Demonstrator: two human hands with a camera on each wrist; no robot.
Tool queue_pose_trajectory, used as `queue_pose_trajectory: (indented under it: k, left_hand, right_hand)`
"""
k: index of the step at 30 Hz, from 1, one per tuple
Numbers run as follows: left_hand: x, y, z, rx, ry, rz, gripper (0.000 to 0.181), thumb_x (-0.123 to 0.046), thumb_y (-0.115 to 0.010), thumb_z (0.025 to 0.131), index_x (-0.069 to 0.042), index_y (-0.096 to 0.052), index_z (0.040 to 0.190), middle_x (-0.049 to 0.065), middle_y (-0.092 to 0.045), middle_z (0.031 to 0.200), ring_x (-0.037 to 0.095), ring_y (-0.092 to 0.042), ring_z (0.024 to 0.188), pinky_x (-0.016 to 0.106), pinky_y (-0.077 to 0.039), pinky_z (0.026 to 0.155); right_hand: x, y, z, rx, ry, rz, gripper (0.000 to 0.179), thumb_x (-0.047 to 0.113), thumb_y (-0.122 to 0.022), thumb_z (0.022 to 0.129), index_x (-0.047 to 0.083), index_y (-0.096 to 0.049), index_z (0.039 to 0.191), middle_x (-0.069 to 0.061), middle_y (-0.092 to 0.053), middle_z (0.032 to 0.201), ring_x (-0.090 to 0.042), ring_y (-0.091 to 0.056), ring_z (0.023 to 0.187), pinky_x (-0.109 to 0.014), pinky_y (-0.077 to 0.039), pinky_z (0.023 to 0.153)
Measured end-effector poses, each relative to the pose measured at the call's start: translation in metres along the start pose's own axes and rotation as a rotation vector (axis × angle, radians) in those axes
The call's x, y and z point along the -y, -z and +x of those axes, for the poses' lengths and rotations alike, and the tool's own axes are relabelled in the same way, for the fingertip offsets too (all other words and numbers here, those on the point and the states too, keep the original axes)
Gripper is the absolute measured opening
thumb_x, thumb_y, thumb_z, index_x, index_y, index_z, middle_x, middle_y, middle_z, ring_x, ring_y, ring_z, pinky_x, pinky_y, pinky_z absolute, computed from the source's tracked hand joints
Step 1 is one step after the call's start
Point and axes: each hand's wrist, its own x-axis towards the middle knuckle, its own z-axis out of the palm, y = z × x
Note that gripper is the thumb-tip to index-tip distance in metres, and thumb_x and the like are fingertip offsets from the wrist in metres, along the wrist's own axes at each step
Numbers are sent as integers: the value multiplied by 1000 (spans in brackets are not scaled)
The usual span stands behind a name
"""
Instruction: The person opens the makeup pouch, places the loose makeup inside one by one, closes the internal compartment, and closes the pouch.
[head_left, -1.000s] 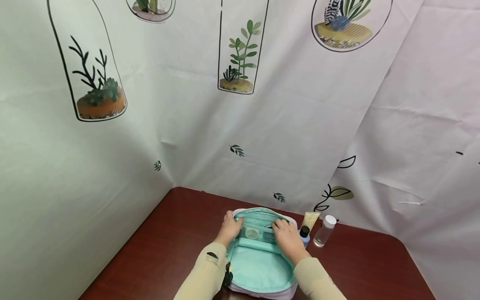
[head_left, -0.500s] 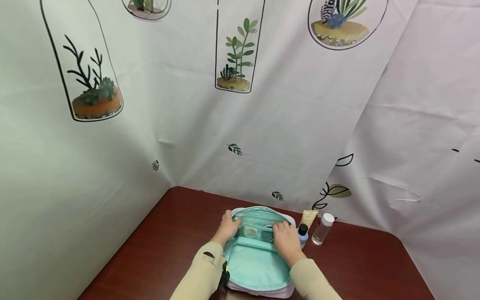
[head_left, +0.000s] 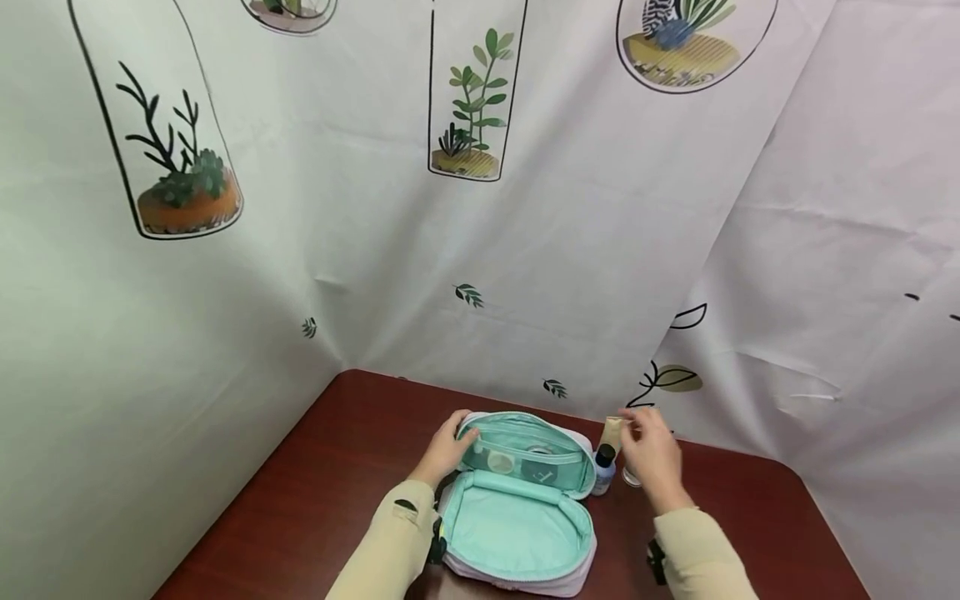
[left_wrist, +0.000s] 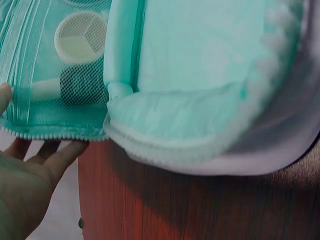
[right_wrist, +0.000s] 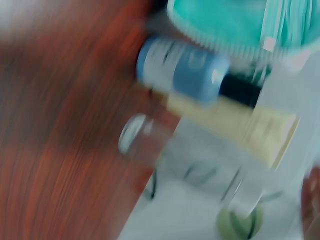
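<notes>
A toiletry bag (head_left: 517, 577), lavender outside and mint green inside, lies unzipped with its lid raised. My left hand (head_left: 444, 452) holds the lid's left edge, thumb inside and fingers behind it. The lid's mesh pocket (head_left: 570, 468) contains a round pale item (left_wrist: 80, 37) and a dark item with a white end (left_wrist: 82, 85). My right hand (head_left: 654, 457) hovers beside a cream tube (head_left: 611, 431) and a clear bottle (right_wrist: 200, 160), fingers loosely bent and holding nothing. In the head view this hand hides most of that bottle. A blue bottle (head_left: 603, 479) with a black cap stands beside the lid.
The dark red table (head_left: 360, 433) ends at a pale fabric wall (head_left: 585, 267) printed with plants, close behind the bottles. Another fabric side (head_left: 225, 367) borders the table on the left.
My right hand has let go of the lid's right side and moved right toward the tube and clear bottle. The lid now leans farther back, while my left hand keeps its hold.
</notes>
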Motion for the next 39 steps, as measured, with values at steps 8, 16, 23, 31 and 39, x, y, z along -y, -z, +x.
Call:
queue_pose_trajectory:
  k: [8, 16, 23, 31, 39]
  left_hand:
    - [-1, 4, -2, 27, -23, 14, 47, -39, -41, 98, -19, -38, 141, 17, -38, 141, 40, -37, 126, 59, -32, 95]
    - [-1, 7, -3, 25, -22, 63, 40, -33, -38, 100, -23, -43, 139, 12, -44, 138, 35, -41, 124, 56, -34, 96]
    - [1, 9, -3, 51, -23, 59, 42, -35, -38, 100, -20, -42, 139, 13, -43, 138, 36, -41, 124, 56, -34, 95]
    - [0, 10, -2, 54, -6, 56, 44, -35, -40, 99, -20, -41, 140, 13, -41, 140, 36, -39, 126, 55, -33, 97]
    - [-3, 9, -5, 20, 11, 114, 44, -34, -44, 98, -21, -43, 140, 13, -43, 139, 36, -41, 124, 54, -36, 95]
  right_hand:
    - [-43, 19, 0, 269, -381, 33, 63, 12, -60, 85, -10, -28, 135, -36, -26, 130, -51, -34, 114, -59, -31, 90]
    - [-54, 13, -8, 370, -464, 123, 69, 16, -58, 91, -5, -15, 140, -38, -31, 131, -52, -31, 120, -60, -29, 95]
    - [-56, 13, -14, 277, -486, 137, 60, 19, -59, 90, -10, -25, 131, -35, -42, 123, -48, -44, 111, -55, -38, 87]
    - [-47, 28, -10, 85, -413, 88, 57, 28, -66, 83, -6, -41, 122, -25, -52, 104, -35, -52, 93, -46, -40, 77]
    - [-14, 46, 4, -43, -326, 123, 51, 21, -68, 80, 0, -43, 119, -14, -49, 95, -23, -46, 82, -32, -37, 65]
